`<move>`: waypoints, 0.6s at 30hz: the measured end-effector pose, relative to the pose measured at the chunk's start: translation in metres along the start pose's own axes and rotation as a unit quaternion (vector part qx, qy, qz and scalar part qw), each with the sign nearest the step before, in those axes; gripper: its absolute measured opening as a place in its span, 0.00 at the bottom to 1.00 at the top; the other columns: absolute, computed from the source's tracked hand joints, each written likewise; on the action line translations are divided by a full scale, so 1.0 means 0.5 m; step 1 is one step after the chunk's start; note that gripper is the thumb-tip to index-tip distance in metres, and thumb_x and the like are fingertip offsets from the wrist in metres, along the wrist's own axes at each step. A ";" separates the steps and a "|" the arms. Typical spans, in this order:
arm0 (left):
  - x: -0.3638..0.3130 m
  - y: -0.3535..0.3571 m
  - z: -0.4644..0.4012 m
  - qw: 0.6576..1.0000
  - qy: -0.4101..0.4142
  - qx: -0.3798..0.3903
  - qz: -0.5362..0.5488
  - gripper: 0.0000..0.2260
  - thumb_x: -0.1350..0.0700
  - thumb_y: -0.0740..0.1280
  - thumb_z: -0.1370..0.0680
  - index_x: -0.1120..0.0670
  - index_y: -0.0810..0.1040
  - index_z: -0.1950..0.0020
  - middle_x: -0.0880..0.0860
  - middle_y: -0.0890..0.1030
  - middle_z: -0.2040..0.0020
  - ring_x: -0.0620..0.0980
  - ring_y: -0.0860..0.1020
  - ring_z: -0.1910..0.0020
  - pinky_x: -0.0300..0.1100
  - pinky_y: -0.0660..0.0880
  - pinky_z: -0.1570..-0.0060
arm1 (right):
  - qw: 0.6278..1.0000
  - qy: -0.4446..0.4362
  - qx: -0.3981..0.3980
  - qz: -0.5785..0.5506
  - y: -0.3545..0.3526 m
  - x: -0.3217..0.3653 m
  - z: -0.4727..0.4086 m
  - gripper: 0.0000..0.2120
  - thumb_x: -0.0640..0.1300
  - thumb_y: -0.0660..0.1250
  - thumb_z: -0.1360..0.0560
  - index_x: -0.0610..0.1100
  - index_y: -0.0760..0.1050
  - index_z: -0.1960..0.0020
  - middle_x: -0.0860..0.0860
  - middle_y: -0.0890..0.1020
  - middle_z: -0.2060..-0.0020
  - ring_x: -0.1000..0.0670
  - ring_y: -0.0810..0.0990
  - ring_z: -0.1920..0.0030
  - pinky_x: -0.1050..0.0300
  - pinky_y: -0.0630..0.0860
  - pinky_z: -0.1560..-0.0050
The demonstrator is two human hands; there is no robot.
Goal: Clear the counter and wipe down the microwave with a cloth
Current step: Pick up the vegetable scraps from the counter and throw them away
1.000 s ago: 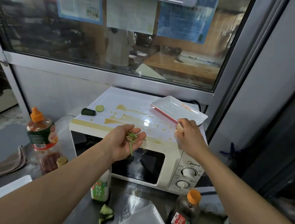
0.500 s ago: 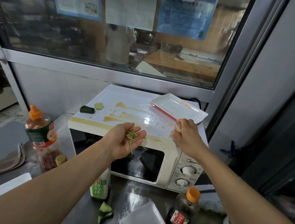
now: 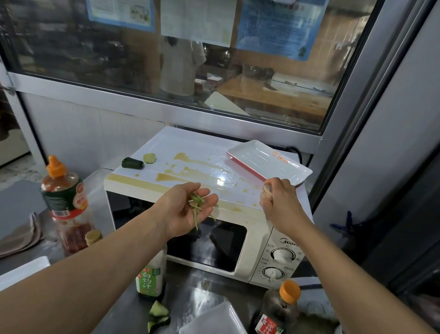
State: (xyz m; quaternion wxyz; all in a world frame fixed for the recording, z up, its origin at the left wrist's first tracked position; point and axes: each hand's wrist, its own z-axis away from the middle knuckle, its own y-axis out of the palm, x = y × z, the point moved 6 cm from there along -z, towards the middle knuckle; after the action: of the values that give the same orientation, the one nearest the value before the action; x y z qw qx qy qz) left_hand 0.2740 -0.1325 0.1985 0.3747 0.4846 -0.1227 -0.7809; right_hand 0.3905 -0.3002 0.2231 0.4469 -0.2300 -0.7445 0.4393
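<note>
We see the white microwave (image 3: 204, 213) standing on the steel surface (image 3: 194, 292) below a window (image 3: 171, 42), its top smeared with brown sauce (image 3: 187, 168). On that top lie a dark cucumber end (image 3: 132, 163), a pale cucumber slice (image 3: 149, 157) and, at the back right corner, a white tray with a red rim (image 3: 268, 161). Our left hand (image 3: 183, 214) hovers palm up at the front edge, fingers loosely cupped around thin green strips (image 3: 197, 204). Our right hand (image 3: 280, 204) pinches a small tan piece (image 3: 266, 192) just beside the tray; what it is we cannot tell. A brown cloth (image 3: 13, 239) lies folded at the far left of the surface. Near it stands a red sauce bottle with an orange cap (image 3: 63, 198), a green-labelled bottle (image 3: 151, 275) stands in front of the microwave door, and a dark bottle with an orange cap (image 3: 275, 313) sits to the right. Cucumber scraps (image 3: 158, 316) lie beside a clear lid (image 3: 215, 329). Against the frame a second ago, both hands hold nearly the same places; only our view has tilted slightly upward.
</note>
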 end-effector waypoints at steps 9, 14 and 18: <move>-0.017 -0.015 0.011 1.000 0.015 -0.012 0.011 0.11 0.57 0.59 0.19 0.60 0.74 0.59 0.57 0.82 0.69 0.49 0.82 0.72 0.39 0.79 0.72 | 1.000 -0.028 -0.002 0.002 -0.006 0.041 -0.006 0.13 0.38 0.60 0.23 0.41 0.66 0.39 0.45 0.68 0.43 0.45 0.66 0.42 0.53 0.68 0.42; -0.029 -0.028 0.026 0.999 0.027 -0.022 0.014 0.11 0.57 0.59 0.19 0.60 0.74 0.58 0.56 0.82 0.69 0.49 0.82 0.72 0.39 0.79 0.72 | 0.998 -0.059 -0.004 -0.001 -0.004 0.078 -0.008 0.12 0.38 0.59 0.22 0.40 0.67 0.40 0.46 0.68 0.46 0.45 0.67 0.43 0.58 0.64 0.47; -0.034 -0.044 0.040 0.999 0.035 -0.032 0.021 0.11 0.56 0.59 0.19 0.60 0.74 0.58 0.56 0.80 0.62 0.48 0.82 0.72 0.38 0.79 0.72 | 0.998 -0.066 0.002 -0.003 0.000 0.104 -0.004 0.12 0.39 0.59 0.22 0.41 0.67 0.39 0.45 0.69 0.43 0.45 0.67 0.43 0.57 0.65 0.46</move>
State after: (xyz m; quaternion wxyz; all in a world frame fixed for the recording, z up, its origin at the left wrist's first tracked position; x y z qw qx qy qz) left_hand 0.2510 -0.1089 0.2078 0.4100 0.4969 -0.0946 -0.7589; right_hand 0.3668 -0.2612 0.2477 0.3985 -0.1968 -0.7722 0.4540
